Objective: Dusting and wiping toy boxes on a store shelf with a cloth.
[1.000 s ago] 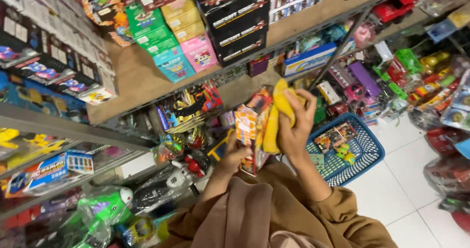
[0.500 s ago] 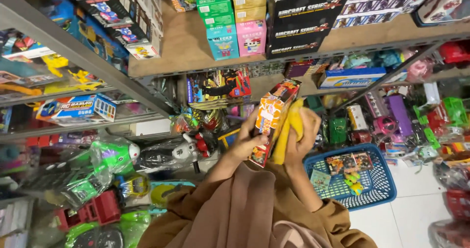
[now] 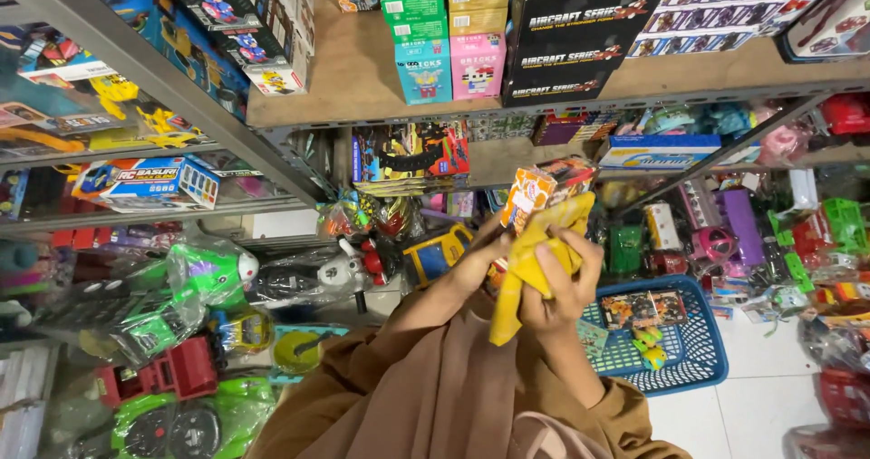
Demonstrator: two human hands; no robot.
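My left hand (image 3: pixel 478 261) grips the lower side of an orange toy box (image 3: pixel 541 192) held upright in front of me. My right hand (image 3: pixel 562 282) presses a yellow cloth (image 3: pixel 535 264) against the front of that box, fingers curled over the cloth. The cloth hangs down below my hands. Brown sleeves cover both of my forearms. Behind the box stand shelves packed with boxed toys.
A blue plastic basket (image 3: pixel 702 355) with small toy packs sits on the white tiled floor to the right. Metal shelf rails (image 3: pixel 272 133) run on the left and above. Bagged plastic toy vehicles (image 3: pixel 199 282) crowd the lower left. Black boxes (image 3: pixel 580 38) stand on the wooden shelf overhead.
The view has swung to face the shelves more squarely. My hands stay on the orange box, and the yellow cloth has slid lower along its front.
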